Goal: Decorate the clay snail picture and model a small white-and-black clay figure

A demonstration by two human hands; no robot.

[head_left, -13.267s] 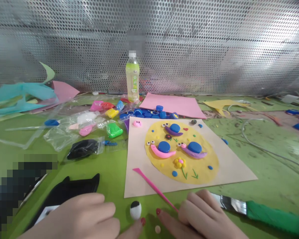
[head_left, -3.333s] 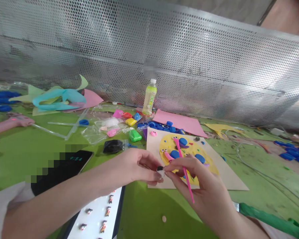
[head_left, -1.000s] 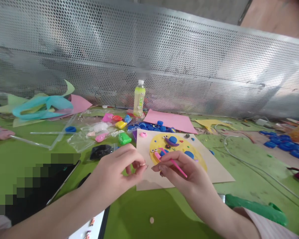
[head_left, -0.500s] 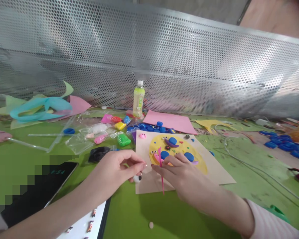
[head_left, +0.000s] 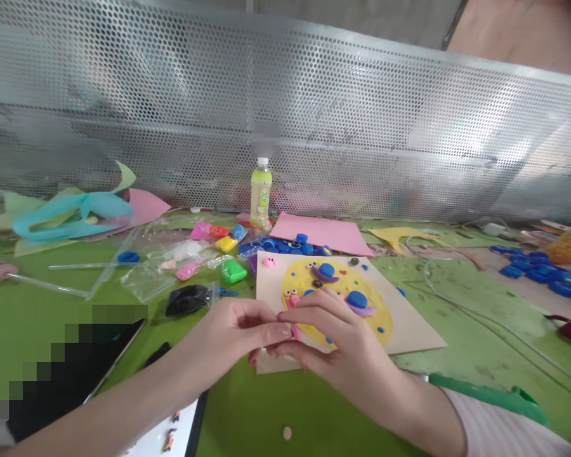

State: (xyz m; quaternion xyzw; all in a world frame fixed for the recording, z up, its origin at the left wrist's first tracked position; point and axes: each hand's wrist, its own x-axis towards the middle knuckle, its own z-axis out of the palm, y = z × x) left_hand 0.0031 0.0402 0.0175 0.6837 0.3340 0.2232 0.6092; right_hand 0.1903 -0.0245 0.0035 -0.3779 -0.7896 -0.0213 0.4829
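My left hand (head_left: 250, 330) and my right hand (head_left: 337, 324) meet at the fingertips over the lower left of a beige sheet (head_left: 419, 339). A thin pink strip (head_left: 295, 332) runs through the closed fingers of my right hand. My left hand is pinched shut beside it; what it holds is hidden. Stuck on the sheet is a yellow oval (head_left: 378, 311) with clay snails on it, their shells blue bottle caps (head_left: 356, 299). A small pink clay piece with eyes (head_left: 269, 261) sits at the sheet's upper left corner.
Clay packets, including a green one (head_left: 234, 271) and a black one (head_left: 188, 299), lie left of the sheet. Behind stand a drink bottle (head_left: 261, 193) and a pink sheet (head_left: 321, 233). A phone (head_left: 118, 343), a green-handled tool (head_left: 485, 395) and a white cable (head_left: 480, 317) lie around.
My right hand has moved left with the pink strip, and the fingertips of both hands have come together. The googly eye seen under my left fingers is now hidden. The green-handled tool shows more.
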